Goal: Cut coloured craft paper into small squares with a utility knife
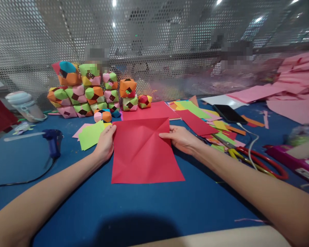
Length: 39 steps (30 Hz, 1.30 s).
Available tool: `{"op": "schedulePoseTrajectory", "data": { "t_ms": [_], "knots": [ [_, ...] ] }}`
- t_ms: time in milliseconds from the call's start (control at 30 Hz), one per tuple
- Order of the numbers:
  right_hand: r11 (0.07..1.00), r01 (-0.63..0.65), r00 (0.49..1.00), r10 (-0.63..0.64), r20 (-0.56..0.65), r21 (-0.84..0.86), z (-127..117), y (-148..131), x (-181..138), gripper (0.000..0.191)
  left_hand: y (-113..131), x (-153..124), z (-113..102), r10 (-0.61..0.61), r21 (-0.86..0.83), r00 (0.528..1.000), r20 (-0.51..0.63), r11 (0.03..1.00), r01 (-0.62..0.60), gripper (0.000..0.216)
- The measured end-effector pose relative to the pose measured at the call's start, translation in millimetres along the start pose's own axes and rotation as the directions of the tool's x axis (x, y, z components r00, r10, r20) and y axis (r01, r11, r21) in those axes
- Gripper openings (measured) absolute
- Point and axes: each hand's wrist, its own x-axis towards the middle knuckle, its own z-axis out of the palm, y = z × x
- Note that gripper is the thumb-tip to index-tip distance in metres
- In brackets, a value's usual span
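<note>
A creased sheet of red paper (144, 154) is held up in front of me over the blue table, its far edge raised. My left hand (106, 142) pinches its upper left side, and my right hand (181, 139) grips the upper right side with the thumb on top. Faint fold lines cross the sheet. Just beyond my left hand lie small green paper squares (91, 136). More red paper (149, 110) lies flat behind the held sheet.
Folded paper cubes (94, 94) are stacked at the back left. A blue glue gun (53, 140) and a white bottle (25, 106) stand left. Rightward are paper scraps, a phone (229, 113), red-handled scissors (265, 163), a purple power strip (293, 161) and pink sheets (296, 103).
</note>
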Motion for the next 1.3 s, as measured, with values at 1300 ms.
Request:
{"op": "schedulePoseTrajectory", "data": {
  "t_ms": [1300],
  "knots": [
    [0.877,0.337,0.941,-0.324,0.096,-0.342,-16,-36,-27,0.021,-3,-75,27,-0.205,0.515,0.525,0.826,-0.103,-0.851,0.046]
  ]
}}
